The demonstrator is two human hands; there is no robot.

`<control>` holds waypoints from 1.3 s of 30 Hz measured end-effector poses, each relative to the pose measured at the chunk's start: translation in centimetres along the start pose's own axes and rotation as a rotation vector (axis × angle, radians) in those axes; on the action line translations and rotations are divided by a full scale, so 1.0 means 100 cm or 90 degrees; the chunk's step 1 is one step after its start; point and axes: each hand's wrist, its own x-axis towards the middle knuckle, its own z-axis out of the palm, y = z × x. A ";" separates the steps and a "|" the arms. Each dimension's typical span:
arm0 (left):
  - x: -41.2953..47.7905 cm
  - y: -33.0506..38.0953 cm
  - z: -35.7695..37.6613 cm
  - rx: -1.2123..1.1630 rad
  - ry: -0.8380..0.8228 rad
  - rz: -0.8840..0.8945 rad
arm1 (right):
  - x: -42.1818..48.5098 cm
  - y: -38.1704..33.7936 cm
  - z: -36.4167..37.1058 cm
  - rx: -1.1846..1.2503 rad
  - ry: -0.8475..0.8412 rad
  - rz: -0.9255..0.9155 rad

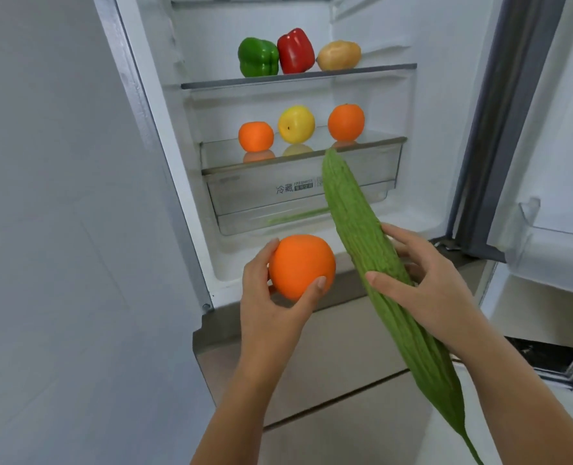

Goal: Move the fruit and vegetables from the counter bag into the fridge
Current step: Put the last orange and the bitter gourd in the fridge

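Observation:
My left hand (271, 297) grips an orange (300, 265) in front of the open fridge. A long green bitter gourd (355, 223) is held in my right hand (422, 280), its tip pointing up at the crisper drawer (251, 193). On the upper glass shelf (211, 83) stand a green pepper (257, 57), a red pepper (295, 50) and a potato (339, 55). The lower shelf (221, 159) carries a small orange (256, 136), a yellow apple (296, 124) and another orange (346, 121). The counter bag is out of view.
The fridge door (547, 112) stands open at the right, with a clear door bin (526, 229) on it. A grey wall (60, 229) fills the left side. Below the open compartment are closed beige fridge drawers (328, 357).

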 end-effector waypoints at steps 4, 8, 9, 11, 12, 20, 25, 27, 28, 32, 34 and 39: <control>0.049 -0.010 0.000 -0.005 -0.021 0.026 | 0.028 -0.006 0.005 -0.029 0.012 -0.015; 0.088 -0.016 0.006 -0.007 -0.020 0.043 | 0.056 -0.014 0.002 -0.050 0.037 -0.033; 0.097 -0.018 0.009 -0.006 -0.020 0.044 | 0.063 -0.016 0.001 -0.053 0.043 -0.040; 0.114 -0.019 0.013 -0.005 -0.018 0.041 | 0.076 -0.019 -0.003 -0.061 0.050 -0.056; 0.122 -0.020 0.015 -0.005 -0.014 0.043 | 0.083 -0.021 -0.004 -0.068 0.050 -0.065; 0.177 -0.023 0.021 0.059 0.034 0.126 | 0.151 -0.039 -0.017 -0.102 0.022 -0.173; 0.208 -0.023 0.029 0.112 0.061 0.136 | 0.203 -0.057 -0.021 -0.122 -0.027 -0.272; 0.220 -0.022 0.032 0.138 0.064 0.161 | 0.226 -0.068 -0.021 -0.146 -0.046 -0.314; 0.226 -0.021 0.032 0.157 0.066 0.180 | 0.237 -0.073 -0.022 -0.162 -0.050 -0.335; 0.246 -0.017 0.032 0.185 0.081 0.225 | 0.275 -0.094 -0.022 -0.256 -0.053 -0.431; 0.255 -0.017 0.030 0.184 0.079 0.205 | 0.293 -0.104 -0.021 -0.304 -0.065 -0.480; 0.276 -0.027 0.027 0.195 0.073 0.147 | 0.344 -0.121 -0.017 -0.428 -0.114 -0.592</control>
